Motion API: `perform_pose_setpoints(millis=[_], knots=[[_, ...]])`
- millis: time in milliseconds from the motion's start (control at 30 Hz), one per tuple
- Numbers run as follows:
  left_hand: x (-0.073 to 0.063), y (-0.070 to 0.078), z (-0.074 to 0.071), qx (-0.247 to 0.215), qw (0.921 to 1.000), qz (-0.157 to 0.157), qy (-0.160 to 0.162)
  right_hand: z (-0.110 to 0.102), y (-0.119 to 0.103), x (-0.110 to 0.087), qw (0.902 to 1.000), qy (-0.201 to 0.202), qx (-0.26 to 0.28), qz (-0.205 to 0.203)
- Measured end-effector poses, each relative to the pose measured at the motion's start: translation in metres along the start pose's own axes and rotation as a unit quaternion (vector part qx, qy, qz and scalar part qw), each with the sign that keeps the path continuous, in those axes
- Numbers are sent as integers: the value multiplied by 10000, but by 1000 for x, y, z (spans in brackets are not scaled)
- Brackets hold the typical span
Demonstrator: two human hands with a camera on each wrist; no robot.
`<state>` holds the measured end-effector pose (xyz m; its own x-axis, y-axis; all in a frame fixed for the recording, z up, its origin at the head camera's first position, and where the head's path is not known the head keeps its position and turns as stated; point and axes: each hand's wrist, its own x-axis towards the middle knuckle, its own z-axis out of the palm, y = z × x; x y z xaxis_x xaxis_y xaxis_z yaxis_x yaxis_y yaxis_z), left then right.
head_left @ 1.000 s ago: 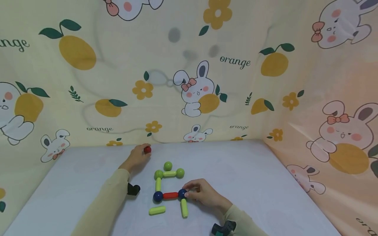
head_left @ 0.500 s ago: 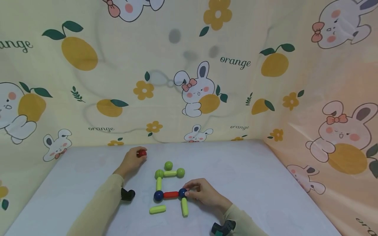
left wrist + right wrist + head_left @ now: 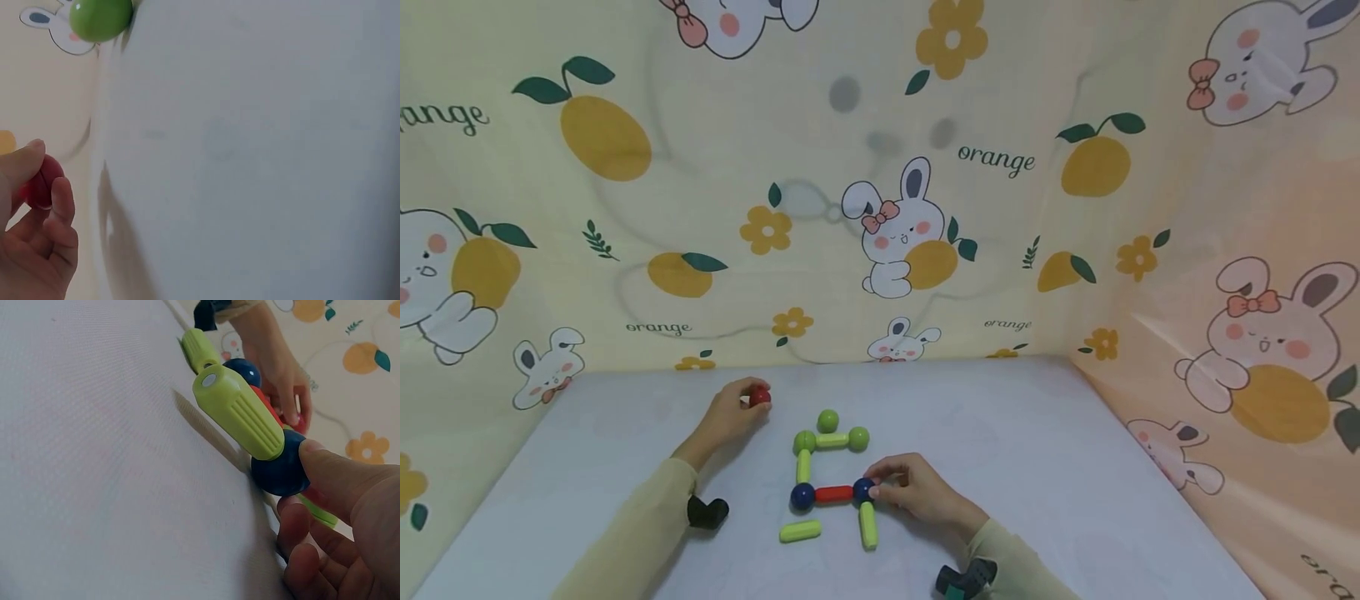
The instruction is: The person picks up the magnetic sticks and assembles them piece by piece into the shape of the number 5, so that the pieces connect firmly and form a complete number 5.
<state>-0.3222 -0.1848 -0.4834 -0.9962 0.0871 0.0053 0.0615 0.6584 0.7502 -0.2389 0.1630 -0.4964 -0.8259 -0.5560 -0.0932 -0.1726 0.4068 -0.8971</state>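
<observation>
Pinching a glossy red ball (image 3: pixel 46 180), marked with a thin dark line, between thumb and left-hand fingers (image 3: pixel 63 199) spread only to the ball's width. Gripping a shiny navy-blue ball (image 3: pixel 280 467) between thumb and right-hand fingers (image 3: pixel 293 522), parted just enough to fit, with the rest loosely curled. Adjoining that ball, left of the right-hand fingers: a red rod (image 3: pixel 834 495), ending at a second navy ball (image 3: pixel 802 497). Meeting it too, on the near side of those fingers: a ribbed lime-green rod (image 3: pixel 240 415) with a pale disc on its free end. Just right of the left-hand fingers: a lone green ball (image 3: pixel 828 421). Resting on the white bench (image 3: pixel 1000 458), left of and nearer than the right-hand fingers: a detached lime rod (image 3: pixel 801 531).
</observation>
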Motion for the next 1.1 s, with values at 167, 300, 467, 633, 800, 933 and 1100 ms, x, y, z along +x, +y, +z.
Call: perform_pose_setpoints(millis=[167,300,467,633,800,933,1100], knots=[[-16,5,-8,29,9999,163,39,1,1,1,10000,26,-43,-17],[-31,16,-14,-78,9993,351,114,1,1,1,10000,18,-47,-20],[-50,36,-13,-235,9977,598,191,1,0,1,10000,-5,-38,-54],[-70,54,-2,-527,9956,771,-43,1,1,1,9998,-29,-68,-161],[-89,69,10,-658,9927,962,-311,1,0,0,9999,-10,-16,-138],[-98,77,16,-671,9882,1211,-658,2,0,0,9999,-20,-25,-127],[-106,85,25,-906,9782,1491,-1131,1,0,1,9999,-36,-38,-140]])
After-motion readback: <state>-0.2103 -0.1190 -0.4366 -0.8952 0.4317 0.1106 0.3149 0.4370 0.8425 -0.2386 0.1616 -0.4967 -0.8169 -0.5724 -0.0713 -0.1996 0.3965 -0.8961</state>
